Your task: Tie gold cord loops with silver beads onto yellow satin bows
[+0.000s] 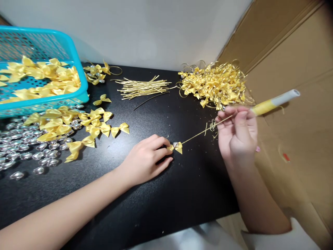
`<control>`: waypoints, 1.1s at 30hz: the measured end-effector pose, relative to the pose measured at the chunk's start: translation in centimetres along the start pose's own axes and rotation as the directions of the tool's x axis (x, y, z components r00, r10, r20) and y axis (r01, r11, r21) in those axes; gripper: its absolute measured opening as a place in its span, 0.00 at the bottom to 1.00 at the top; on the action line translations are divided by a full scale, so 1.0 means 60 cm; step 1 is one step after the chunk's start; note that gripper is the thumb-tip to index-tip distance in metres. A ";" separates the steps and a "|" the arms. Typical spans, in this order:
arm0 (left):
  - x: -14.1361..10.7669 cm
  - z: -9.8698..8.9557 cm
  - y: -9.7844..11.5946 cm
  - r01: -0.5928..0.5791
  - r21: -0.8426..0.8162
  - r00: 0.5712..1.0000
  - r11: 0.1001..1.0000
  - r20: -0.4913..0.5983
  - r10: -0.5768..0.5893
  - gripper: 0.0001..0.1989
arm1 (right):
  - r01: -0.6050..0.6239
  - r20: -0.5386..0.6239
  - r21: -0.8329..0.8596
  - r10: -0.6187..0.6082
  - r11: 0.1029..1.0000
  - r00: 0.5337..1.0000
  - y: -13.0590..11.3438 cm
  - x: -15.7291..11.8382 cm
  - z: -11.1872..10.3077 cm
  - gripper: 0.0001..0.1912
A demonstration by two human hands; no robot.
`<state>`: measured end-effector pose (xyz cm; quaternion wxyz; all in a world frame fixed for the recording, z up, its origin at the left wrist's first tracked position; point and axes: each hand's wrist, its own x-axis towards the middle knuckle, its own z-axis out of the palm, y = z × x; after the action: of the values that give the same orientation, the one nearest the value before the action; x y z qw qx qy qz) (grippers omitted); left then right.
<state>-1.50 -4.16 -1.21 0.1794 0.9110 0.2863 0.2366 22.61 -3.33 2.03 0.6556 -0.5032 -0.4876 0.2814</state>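
My left hand (148, 158) rests low on the black table with its fingertips pinching a small yellow satin ribbon bow (178, 148). A silver bead (176, 144) sits at the middle of that bow. From there a thin gold cord (199, 134) stretches straight up to the right into my right hand (238, 133). My right hand is closed, raised above the table's right side, its thumb pressed to the fingers. A yellow-and-white hollow tube (275, 101) sticks out past those fingers to the right. Where the cord ends inside the hand is hidden.
A turquoise basket (78, 62) of yellow bows stands at left. Loose bows (95, 126) and silver beads (24, 139) lie before it. At the back are cut gold cords (143, 86) and a heap of looped bows (213, 83). Cardboard (293, 69) borders the right side.
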 end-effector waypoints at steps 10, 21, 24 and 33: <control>0.010 0.001 -0.001 0.194 -0.058 0.981 0.979 0.024 -0.193 0.05 | -0.218 0.086 0.282 0.202 0.934 0.976 -0.018 -0.001 0.002 0.16; 0.015 0.004 0.008 0.102 0.208 0.993 0.973 0.037 -0.112 0.17 | -0.403 0.512 0.247 0.235 0.881 0.826 -0.058 -0.014 0.005 0.21; 0.019 0.006 0.007 0.051 0.251 0.994 0.967 0.079 -0.073 0.13 | -0.416 0.501 0.231 0.259 0.879 0.826 -0.054 -0.014 0.006 0.20; 0.032 -0.017 0.012 0.497 -0.680 0.851 0.539 0.261 -0.455 0.12 | -0.427 0.170 0.379 0.392 0.821 0.904 -0.014 0.006 0.002 0.22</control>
<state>-0.34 -3.38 0.58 0.5897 0.6565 0.3998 0.2480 22.54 -3.25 2.98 0.6487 -0.4358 -0.3257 0.5321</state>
